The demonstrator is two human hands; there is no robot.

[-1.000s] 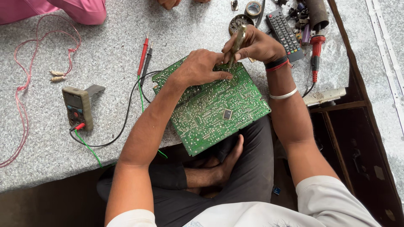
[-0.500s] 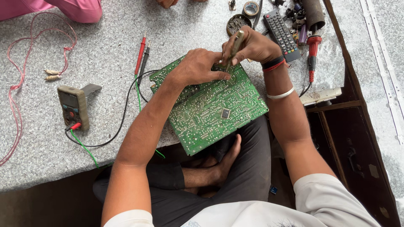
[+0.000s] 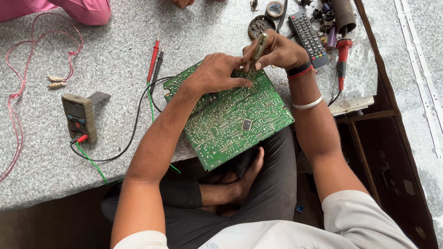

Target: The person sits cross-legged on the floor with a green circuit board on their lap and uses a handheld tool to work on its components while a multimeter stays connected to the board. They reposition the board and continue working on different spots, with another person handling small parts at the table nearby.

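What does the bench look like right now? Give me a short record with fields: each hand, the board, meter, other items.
left hand: pressed flat on the circuit board
right hand: grips a slim tool, tip down at the board's far edge
circuit board: green, solder side up, tilted over the lap
multimeter: left of the board, leads plugged in
probes: lying unused
remote control: beyond the right hand

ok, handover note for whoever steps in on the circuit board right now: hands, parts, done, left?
Left hand: pressed flat on the green circuit board, steadying its far edge.
Right hand: grips a slim olive-handled tool, tip down at the board's top edge.
Board lies solder side up, partly on the grey table, partly over the lap.
Multimeter and probes lie unused to the left.
Done: board positioned. Left: work at the tool tip; cannot tell how far along.
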